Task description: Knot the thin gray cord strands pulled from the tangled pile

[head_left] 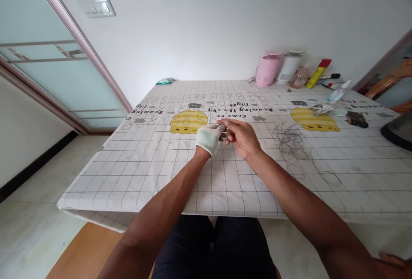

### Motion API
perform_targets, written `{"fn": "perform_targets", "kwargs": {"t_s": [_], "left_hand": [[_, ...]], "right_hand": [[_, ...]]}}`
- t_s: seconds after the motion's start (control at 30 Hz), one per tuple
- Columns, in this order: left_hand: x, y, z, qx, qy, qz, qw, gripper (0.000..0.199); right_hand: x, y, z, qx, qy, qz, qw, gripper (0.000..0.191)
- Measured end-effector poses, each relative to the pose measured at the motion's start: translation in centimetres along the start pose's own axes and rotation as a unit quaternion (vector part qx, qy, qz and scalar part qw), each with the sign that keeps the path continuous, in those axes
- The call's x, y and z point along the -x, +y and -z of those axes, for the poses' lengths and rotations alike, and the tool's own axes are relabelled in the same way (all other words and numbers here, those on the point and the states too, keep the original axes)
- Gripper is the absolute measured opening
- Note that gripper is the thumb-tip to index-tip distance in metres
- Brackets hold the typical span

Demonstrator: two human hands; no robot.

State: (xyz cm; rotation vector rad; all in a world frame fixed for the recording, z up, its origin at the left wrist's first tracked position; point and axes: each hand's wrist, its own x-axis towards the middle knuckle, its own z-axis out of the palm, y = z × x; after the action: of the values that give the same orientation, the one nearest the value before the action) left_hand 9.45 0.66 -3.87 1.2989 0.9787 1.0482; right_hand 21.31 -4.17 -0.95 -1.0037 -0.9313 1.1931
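My left hand (210, 137), in a pale white-green glove, is closed in a pinch above the middle of the table. My bare right hand (243, 138) meets it fingertip to fingertip, thumb and fingers pressed together. Whatever sits between the fingertips is too small to make out. To the right of my right hand lies a loose tangle of thin dark wire or thread (291, 141), with a few strands trailing toward the front. Small loops of similar thin strand (193, 98) lie in rows toward the back of the table.
A white checked tablecloth (154, 180) with yellow cartoon prints covers the table. At the back right stand a pink canister (268, 71), a white canister (289, 68), a bottle (299, 77) and a yellow-red tube (318, 73). A crumpled glove (331, 108) and small dark object (357, 119) lie right.
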Motion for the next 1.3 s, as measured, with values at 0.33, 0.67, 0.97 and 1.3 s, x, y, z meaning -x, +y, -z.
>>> {"fn": "perform_targets", "kwargs": {"t_s": [0.33, 0.67, 0.97, 1.3], "left_hand": [[0.3, 1.2, 0.7, 0.015, 0.09, 0.009, 0.996, 0.019], [0.2, 1.0, 0.1, 0.046, 0.047, 0.047, 0.997, 0.016], [0.5, 1.3, 0.5, -0.003, 0.084, 0.007, 0.996, 0.023], [0.5, 1.4, 0.2, -0.051, 0.063, -0.007, 0.997, 0.023]], "right_hand": [[-1.1, -0.7, 3.6, 0.33, 0.101, 0.226, 0.911, 0.022], [-2.6, 2.3, 3.1, 0.242, 0.018, 0.203, 0.949, 0.014], [-1.2, 2.0, 1.3, 0.216, -0.012, 0.183, 0.959, 0.027], [-1.0, 1.9, 1.5, 0.227, 0.021, 0.183, 0.956, 0.02]]}}
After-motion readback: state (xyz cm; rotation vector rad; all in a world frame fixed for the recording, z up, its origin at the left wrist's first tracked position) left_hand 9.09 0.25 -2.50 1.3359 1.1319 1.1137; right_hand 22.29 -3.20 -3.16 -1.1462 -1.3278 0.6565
